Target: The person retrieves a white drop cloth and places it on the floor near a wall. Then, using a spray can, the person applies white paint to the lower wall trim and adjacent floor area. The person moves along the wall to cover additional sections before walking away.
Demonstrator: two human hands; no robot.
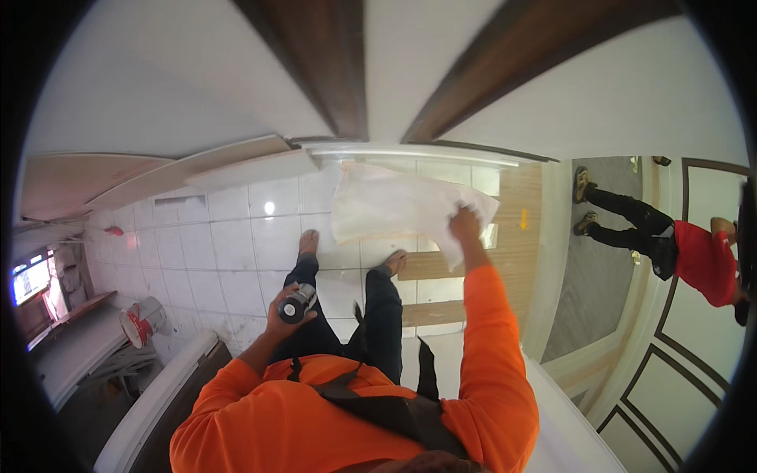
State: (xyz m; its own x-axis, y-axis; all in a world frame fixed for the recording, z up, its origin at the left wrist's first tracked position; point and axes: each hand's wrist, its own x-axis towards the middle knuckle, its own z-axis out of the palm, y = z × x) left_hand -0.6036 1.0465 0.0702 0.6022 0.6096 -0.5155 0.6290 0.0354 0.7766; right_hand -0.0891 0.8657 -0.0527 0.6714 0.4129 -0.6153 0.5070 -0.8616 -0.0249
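Note:
My left hand [281,315] is closed around a black-and-silver cylinder [298,303] with a round dark end and a pale disc on it. Its exact kind I cannot make out. Out in front to the right, my right hand [465,223] grips the edge of a thin white sheet [386,206], limp like a plastic sack. The fingers there are somewhat smeared by motion. The sheet spreads leftward over the floor tiles, and a corner of it hangs below the hand. Wood-look planks [430,266] lie partly under it.
White floor tiles [221,244] surround my bare feet. Long boards [189,173] lean along the wall at the left. A red-and-white bucket [143,322] lies at the far left near stacked panels. Another person in a red shirt [700,260] stands beyond the doorway at the right.

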